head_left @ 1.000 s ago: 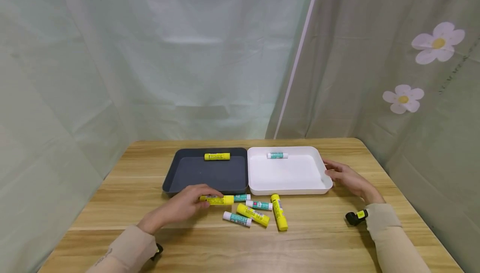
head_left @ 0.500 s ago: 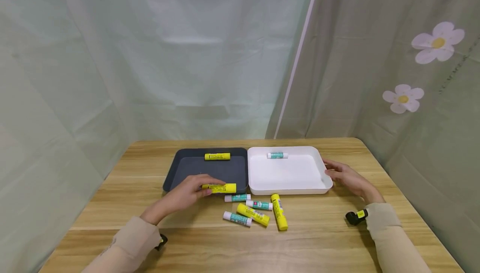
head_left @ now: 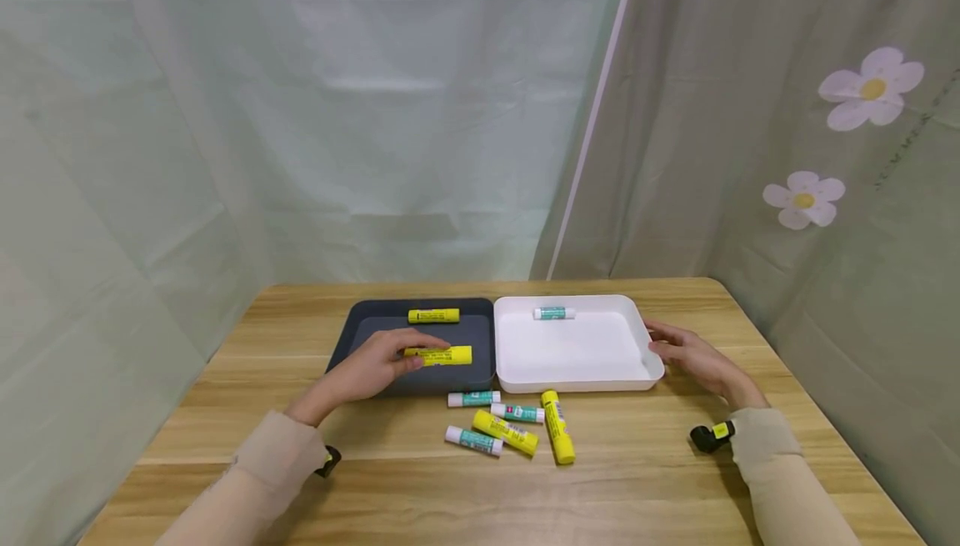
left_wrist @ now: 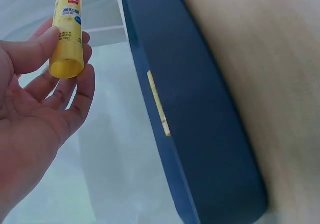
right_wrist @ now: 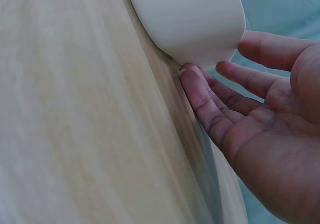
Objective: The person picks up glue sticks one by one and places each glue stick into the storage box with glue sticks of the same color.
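Note:
My left hand (head_left: pixel 377 363) pinches a yellow glue stick (head_left: pixel 453 355) between thumb and fingers, above the dark grey tray (head_left: pixel 352 338). In the left wrist view that glue stick (left_wrist: pixel 68 33) is held clear of the tray wall (left_wrist: pixel 200 108). Another yellow glue stick (head_left: pixel 433 315) lies at the back of the dark tray. My right hand (head_left: pixel 697 360) touches the right end of the white tray (head_left: pixel 577 354), its fingers extended, as the right wrist view also shows at the tray's corner (right_wrist: pixel 200 23). Inside the white tray lies a white-and-teal glue stick (head_left: pixel 553 313).
In front of the trays, on the wooden table (head_left: pixel 600 496), lie white-and-teal glue sticks (head_left: pixel 474 440) and two yellow ones, (head_left: pixel 506 433) one slanting and one nearly upright in the view. A curtain (head_left: pixel 420 112) hangs behind the table.
My left hand has lifted the yellow glue stick off the table and carried it forward over the dark tray. The right hand stays at the white tray.

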Motion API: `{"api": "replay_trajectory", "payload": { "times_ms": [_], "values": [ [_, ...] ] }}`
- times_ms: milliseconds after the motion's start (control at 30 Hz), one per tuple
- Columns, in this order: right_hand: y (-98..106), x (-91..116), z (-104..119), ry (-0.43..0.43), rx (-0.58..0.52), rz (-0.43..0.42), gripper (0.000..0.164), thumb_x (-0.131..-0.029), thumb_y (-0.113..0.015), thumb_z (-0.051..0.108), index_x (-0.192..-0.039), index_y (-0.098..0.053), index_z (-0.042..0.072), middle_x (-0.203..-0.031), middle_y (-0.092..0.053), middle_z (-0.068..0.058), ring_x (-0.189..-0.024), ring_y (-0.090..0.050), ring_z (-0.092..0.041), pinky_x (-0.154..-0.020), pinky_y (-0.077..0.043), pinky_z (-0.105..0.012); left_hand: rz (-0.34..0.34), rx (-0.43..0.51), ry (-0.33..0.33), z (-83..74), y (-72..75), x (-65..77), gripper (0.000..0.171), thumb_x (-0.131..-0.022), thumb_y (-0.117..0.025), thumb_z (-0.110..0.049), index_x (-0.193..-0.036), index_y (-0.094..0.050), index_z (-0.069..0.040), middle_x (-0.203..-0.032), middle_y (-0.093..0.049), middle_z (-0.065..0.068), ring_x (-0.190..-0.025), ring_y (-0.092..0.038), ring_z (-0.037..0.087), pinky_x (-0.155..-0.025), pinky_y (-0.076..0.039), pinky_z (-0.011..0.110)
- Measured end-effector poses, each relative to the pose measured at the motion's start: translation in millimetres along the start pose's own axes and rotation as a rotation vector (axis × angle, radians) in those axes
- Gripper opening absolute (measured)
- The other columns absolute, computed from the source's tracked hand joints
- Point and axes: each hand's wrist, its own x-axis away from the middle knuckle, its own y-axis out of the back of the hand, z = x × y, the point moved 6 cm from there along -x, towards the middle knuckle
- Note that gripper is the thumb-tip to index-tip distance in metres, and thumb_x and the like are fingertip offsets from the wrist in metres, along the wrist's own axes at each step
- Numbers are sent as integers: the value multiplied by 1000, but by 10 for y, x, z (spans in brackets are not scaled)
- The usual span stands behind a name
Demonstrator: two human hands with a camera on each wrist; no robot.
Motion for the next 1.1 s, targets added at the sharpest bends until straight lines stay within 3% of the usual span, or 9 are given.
{"api": "replay_trajectory", "payload": {
  "times_ms": [200, 367, 433, 700, 933, 1100],
  "values": [
    [-10, 0, 8, -2, -9, 5, 72, -108, -56, 25, -163, -20, -5, -168, -15, -30, -151, -21, -49, -120, -24, -62, 0, -12, 16, 31, 66, -63, 41, -101, -66, -4, -138, -69, -22, -135, -68, 0, -115, -64, 20, -93, -54, 41],
    [-13, 4, 22, 2, 9, 10, 72, -109, -55, 25, -163, -19, -5, -168, -16, -30, -150, -24, -47, -113, -37, -41, 0, 4, 8, 80, 111, -110, 39, -100, -67, -4, -136, -70, -18, -133, -69, 3, -109, -64, 20, -85, -54, 36],
    [-10, 5, 17, -3, 7, 7, 72, -108, -56, 25, -163, -20, -4, -169, -17, -29, -151, -24, -46, -111, -37, -36, 9, 20, 12, 89, 135, -133, 39, -100, -68, -5, -136, -71, -18, -134, -69, 4, -109, -64, 20, -85, -54, 35],
    [3, 8, 4, 2, 4, 3, 73, -108, -56, 25, -163, -20, -5, -169, -15, -29, -152, -21, -48, -119, -24, -61, 54, 64, 33, 124, 225, -267, 38, -101, -67, -4, -137, -70, -13, -137, -66, 10, -114, -64, 25, -89, -53, 39],
    [0, 7, 4, 0, 1, 4, 73, -108, -56, 26, -163, -19, -5, -169, -15, -29, -152, -20, -48, -120, -22, -61, 90, 134, 57, 205, 258, -393, 38, -101, -65, -3, -139, -67, -7, -138, -65, 15, -118, -63, 32, -91, -54, 42],
    [2, 10, 2, 1, 1, 8, 72, -108, -56, 25, -163, -19, -5, -169, -15, -29, -152, -21, -47, -118, -29, -53, 116, 151, 62, 248, 284, -465, 38, -102, -63, -2, -140, -66, -7, -144, -61, 18, -127, -59, 37, -96, -55, 48]
  ]
}}
